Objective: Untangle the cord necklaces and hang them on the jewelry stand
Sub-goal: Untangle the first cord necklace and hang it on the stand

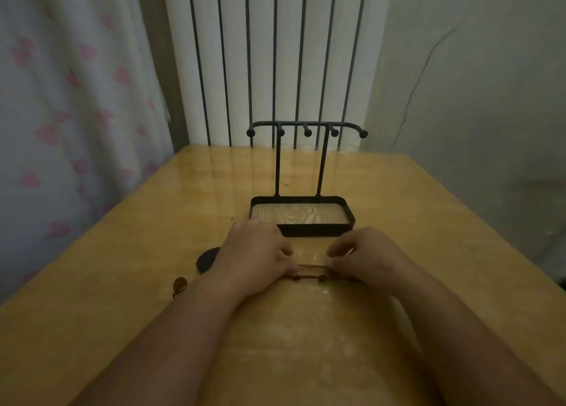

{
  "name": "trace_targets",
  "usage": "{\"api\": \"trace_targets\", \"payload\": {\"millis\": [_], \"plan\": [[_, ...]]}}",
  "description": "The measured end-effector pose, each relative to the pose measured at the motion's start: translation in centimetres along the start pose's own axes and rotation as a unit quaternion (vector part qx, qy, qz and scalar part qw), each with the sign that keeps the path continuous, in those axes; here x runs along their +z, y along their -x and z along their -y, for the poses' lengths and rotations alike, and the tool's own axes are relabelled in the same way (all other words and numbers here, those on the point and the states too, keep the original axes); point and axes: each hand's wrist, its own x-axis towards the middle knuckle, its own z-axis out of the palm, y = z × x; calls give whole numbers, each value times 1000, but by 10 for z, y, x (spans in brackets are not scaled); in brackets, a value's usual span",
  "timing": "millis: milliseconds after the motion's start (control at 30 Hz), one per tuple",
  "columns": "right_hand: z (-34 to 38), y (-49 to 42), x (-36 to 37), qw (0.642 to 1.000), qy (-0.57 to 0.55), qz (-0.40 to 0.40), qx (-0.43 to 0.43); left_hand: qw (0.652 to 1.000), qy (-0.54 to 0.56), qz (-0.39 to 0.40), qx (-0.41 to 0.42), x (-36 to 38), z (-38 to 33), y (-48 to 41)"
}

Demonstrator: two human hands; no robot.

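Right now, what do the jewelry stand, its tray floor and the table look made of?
Jewelry stand: probably metal, matte black; thin rods, ball-tipped hooks. Tray floor: wood or wood-look panel; visible grain swirls. Table: glossy yellowish wood or laminate; streaky reflections on top.

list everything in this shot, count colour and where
jewelry stand: 1, black with wood-grain tray, mid table, hooks bare
cord necklace: 2 strands seen, brown with small beads, stretched between the hands
disc: 1, black, on table, partly behind left hand
pendant: 1, brown, on table by left forearm
table: 1, yellow wood
radiator: 1, white, behind table
curtain: 1, pale with pink pattern, left
left hand: pinches cord
right hand: pinches cord
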Motion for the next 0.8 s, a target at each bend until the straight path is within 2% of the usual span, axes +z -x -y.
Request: {"api": "trace_targets", "payload": {"millis": [200, 267, 367, 500, 600, 700, 800], "plan": [[0, 0, -3, 998, 45, 20, 32, 1000, 5, -4, 15, 3, 3, 1], [0, 0, -2, 998, 49, 9, 30, 996, 76, -33, -22, 2, 3, 0], [1, 0, 0, 999, 35, -33, 22, 968, 206, -101, -101, 0, 4, -1], [-2, -2, 1, 995, 27, -94, -16, 902, 361, -169, -165, -5, 13, -2], [0, -3, 7, 998, 2, -57, -29, 903, 366, -152, -165, -9, 15, -3], [7, -5, 15, 998, 49, -10, -32, 906, 367, -143, -158, -8, 12, -4], [10, -10, 16, 995, 94, -26, -10, 907, 355, -145, -173, -6, 14, -4]]}}
